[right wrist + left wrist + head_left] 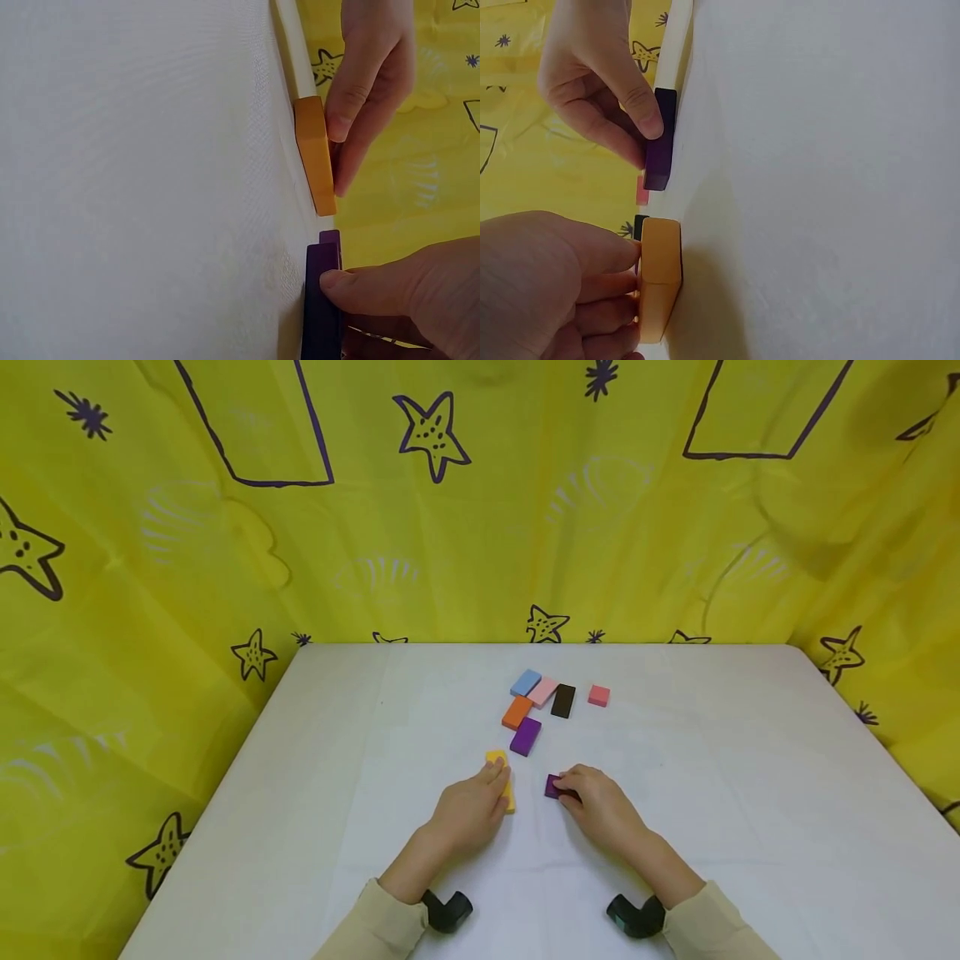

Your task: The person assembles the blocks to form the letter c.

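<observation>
Left hand (468,814): fingertips laid on top of long, smooth yellow block (660,274), flat on white table (337,827). Right hand (603,810): thumb and fingers pinch dark purple block (552,786), one end poking out, apart from yellow one. Beyond: purple block (526,737), orange block (517,712), black block (563,701), small coral block (598,696). Farthest: curtain (480,552), yellow, star-patterned.

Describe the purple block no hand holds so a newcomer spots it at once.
On the white table, look past the left hand and right hand to the far cluster of blocks. At its near end, beside the orange block, lies the free purple block. It alone there is purple; the other purple block is in the right hand.
</observation>
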Tool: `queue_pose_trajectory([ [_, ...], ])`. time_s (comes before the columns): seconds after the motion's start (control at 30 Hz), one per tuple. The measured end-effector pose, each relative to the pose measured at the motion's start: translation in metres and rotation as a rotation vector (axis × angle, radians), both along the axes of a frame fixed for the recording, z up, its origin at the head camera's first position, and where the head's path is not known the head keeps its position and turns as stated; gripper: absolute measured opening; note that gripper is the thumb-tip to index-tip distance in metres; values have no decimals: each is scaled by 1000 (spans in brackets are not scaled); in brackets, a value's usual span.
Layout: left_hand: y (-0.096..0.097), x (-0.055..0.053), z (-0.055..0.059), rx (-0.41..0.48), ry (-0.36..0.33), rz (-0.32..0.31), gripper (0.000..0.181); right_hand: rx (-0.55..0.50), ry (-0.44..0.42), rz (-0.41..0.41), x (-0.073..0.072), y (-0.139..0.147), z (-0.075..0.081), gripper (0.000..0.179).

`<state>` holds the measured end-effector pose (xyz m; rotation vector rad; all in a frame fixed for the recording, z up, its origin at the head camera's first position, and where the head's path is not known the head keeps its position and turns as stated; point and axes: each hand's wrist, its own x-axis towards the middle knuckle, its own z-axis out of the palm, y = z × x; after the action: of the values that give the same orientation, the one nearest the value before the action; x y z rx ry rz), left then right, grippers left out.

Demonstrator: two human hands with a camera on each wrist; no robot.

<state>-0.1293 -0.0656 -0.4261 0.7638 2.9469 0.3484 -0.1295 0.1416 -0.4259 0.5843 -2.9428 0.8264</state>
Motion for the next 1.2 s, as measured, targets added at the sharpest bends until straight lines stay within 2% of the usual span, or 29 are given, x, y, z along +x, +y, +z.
queue_pose_trajectory([
  [0.37,7,4,3,-15,23,-24,45,-35,42,28,7,1,1,20],
  [0.53,9,6,1,-17,30,-38,44,-29,55,26,10,1,0,19],
  [0.77,12,9,1,-30,40,-46,45,-10,32,7,15,0,0,20],
  [1.2,16,10,2,-34,53,-59,44,-19,40,-3,21,0,-1,19],
])
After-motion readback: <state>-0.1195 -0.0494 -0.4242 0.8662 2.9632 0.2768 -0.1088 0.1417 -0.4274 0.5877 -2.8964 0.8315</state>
